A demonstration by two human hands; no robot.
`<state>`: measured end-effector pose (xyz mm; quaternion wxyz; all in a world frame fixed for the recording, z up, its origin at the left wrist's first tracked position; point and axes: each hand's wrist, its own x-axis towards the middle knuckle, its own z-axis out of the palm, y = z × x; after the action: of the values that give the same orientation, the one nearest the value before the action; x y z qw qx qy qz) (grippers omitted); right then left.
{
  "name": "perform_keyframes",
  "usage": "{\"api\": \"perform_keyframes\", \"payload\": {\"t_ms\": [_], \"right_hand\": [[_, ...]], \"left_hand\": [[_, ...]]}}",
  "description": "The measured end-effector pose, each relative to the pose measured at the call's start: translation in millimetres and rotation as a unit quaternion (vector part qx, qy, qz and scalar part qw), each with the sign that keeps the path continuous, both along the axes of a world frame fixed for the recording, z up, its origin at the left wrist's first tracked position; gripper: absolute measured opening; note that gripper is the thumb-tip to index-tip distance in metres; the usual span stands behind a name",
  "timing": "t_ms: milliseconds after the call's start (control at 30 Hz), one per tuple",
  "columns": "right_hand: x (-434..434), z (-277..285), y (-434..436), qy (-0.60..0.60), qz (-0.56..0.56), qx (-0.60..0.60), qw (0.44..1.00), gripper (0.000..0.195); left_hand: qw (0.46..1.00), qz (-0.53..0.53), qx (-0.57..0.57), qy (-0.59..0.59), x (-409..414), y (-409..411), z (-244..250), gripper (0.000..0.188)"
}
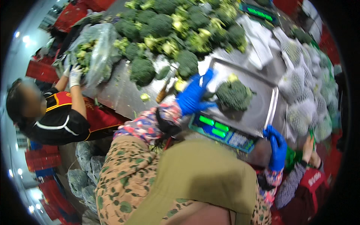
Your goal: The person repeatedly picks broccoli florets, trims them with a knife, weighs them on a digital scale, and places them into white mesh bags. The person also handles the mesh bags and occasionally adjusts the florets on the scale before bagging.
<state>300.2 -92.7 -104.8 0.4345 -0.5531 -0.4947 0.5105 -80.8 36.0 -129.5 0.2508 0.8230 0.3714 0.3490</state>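
Observation:
My left hand point(194, 92), in a blue glove, is spread over the near left corner of the metal weighing pan point(253, 118). A broccoli head point(234, 95) lies in the pan to the right of its fingers. My right hand point(276, 149), also blue-gloved, has its fingertips at the pan's near right corner; whether they grip the rim cannot be told. Below the pan is the digital scale's panel point(222, 132), with lit green displays. Left of my left hand lies a knife with a wooden handle point(162, 94), its blade pointing towards the broccoli pile.
Loose broccoli point(160, 25) is heaped at the table's far side. White foam net sleeves point(257, 42) lie beside net-wrapped heads point(301, 98) on the right. A co-worker in white gloves point(74, 76) handles a plastic bag point(102, 53) at left. Another person's hands point(310, 154) are at lower right.

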Motion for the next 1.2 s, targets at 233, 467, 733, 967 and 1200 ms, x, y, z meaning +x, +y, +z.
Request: {"api": "perform_keyframes", "payload": {"t_ms": [233, 467, 733, 967, 1200], "right_hand": [[14, -13, 11, 0.015, -0.015, 0.039, 0.999, 0.032], [-9, -11, 54, 0.009, -0.003, 0.060, 0.998, 0.036], [-118, 0, 108, -0.231, 0.040, 0.269, 0.934, 0.090], [-112, -23, 118, -0.173, 0.079, 0.208, 0.959, 0.079], [-57, -10, 108, -0.172, -0.058, 0.210, 0.961, 0.069]], "left_hand": [[0.949, 0.296, -0.080, -0.072, -81, -42, -30, 0.070], [0.930, 0.353, -0.095, -0.032, -126, -73, -62, 0.069], [0.919, 0.380, -0.105, 0.027, -141, -73, -82, 0.060], [0.964, 0.257, -0.064, 0.037, -96, -42, -74, 0.052], [0.934, 0.290, -0.100, 0.183, -66, 8, -89, 0.069]]}}
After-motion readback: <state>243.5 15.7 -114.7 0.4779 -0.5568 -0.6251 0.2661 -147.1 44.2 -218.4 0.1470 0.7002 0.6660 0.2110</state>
